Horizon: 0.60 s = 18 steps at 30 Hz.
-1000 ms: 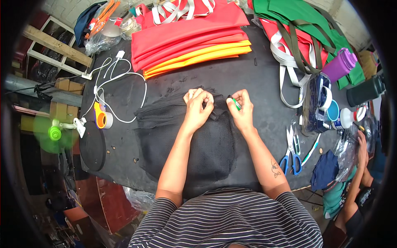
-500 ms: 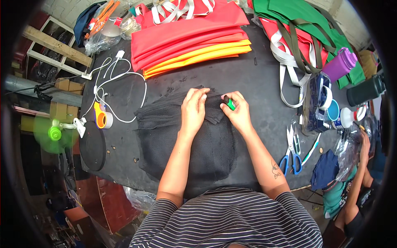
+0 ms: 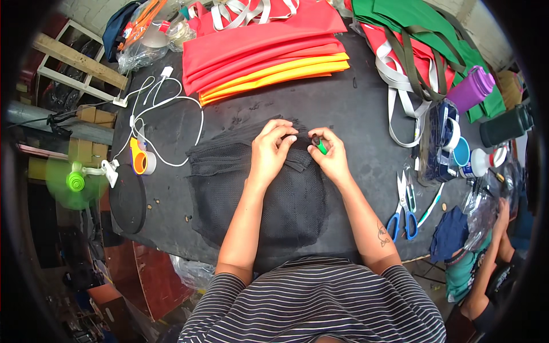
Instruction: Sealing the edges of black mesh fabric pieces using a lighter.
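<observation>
A pile of black mesh fabric point(image 3: 260, 200), which looks like stacked mesh pouches, lies before me on the dark table. At its far edge, my left hand point(image 3: 270, 150) is closed, thumb and forefinger pinching a bit of the mesh. The pinched part is small and partly hidden by the fingers. Just to the right, my right hand point(image 3: 331, 157) is closed round a small green lighter point(image 3: 320, 146) with a dark end. That dark end points up and left, near the left fingertips. No flame shows.
Folded red and yellow bags point(image 3: 269, 57) are stacked at the far side. Blue-handled scissors point(image 3: 403, 211) lie on the right, near a clear case point(image 3: 433, 143) and a purple bottle point(image 3: 472, 88). A white cable point(image 3: 166, 106) and tape dispenser point(image 3: 142, 160) are left. Another person's arm point(image 3: 489, 263) shows at lower right.
My left thumb and forefinger have shifted slightly right and closed on the mesh edge. The lighter has turned a little in my right hand, which has moved slightly right.
</observation>
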Motion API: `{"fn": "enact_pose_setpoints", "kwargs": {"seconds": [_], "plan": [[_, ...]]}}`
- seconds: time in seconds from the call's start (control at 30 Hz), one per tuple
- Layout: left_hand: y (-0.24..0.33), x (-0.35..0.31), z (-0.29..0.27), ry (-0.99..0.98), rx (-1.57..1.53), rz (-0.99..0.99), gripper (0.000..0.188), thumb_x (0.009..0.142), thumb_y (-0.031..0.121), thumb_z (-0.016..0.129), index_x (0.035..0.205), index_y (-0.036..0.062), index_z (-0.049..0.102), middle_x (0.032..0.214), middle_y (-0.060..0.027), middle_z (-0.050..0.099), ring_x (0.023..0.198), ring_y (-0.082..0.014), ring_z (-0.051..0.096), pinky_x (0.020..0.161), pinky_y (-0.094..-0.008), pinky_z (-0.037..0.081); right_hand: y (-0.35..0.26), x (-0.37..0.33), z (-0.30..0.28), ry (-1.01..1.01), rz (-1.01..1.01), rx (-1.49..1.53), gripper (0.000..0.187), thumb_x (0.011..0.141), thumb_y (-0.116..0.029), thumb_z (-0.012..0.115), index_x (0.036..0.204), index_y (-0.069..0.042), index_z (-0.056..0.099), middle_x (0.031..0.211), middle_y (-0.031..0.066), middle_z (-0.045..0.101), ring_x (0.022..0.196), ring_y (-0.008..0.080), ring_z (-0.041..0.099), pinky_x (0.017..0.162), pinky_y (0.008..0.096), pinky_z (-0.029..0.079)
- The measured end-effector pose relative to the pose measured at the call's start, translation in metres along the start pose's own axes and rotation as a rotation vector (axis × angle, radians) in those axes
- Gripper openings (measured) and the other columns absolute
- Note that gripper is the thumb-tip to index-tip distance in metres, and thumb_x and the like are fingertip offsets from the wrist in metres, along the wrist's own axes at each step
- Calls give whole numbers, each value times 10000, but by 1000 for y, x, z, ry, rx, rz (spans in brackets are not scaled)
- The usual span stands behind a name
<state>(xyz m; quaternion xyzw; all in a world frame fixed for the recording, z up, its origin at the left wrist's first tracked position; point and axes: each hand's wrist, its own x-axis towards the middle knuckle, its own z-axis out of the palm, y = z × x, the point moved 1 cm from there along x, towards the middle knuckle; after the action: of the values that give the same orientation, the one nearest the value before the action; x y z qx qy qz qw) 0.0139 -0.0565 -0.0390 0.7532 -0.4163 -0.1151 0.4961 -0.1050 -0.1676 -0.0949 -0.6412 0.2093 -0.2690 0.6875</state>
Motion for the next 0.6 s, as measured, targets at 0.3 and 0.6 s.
{"fn": "enact_pose_setpoints", "kwargs": {"seconds": [0.3, 0.6], "plan": [[-2, 1, 2, 3, 9, -78, 170, 834, 75, 699, 989, 7, 710, 796, -63, 634, 609, -127, 553, 603, -262, 456, -14, -4, 0, 194, -89, -305, 271, 800, -164, 711, 900, -27, 500, 779, 62, 550, 672, 142, 551, 632, 301, 470], [-8, 0, 3, -5, -42, -27, 266, 823, 87, 715, 1079, 13, 716, 748, -76, 590, 627, -122, 539, 607, -260, 432, -19, 4, 2, 135, -42, -391, 254, 743, -134, 676, 887, -30, 494, 780, 94, 574, 672, 193, 576, 647, 344, 486]]}}
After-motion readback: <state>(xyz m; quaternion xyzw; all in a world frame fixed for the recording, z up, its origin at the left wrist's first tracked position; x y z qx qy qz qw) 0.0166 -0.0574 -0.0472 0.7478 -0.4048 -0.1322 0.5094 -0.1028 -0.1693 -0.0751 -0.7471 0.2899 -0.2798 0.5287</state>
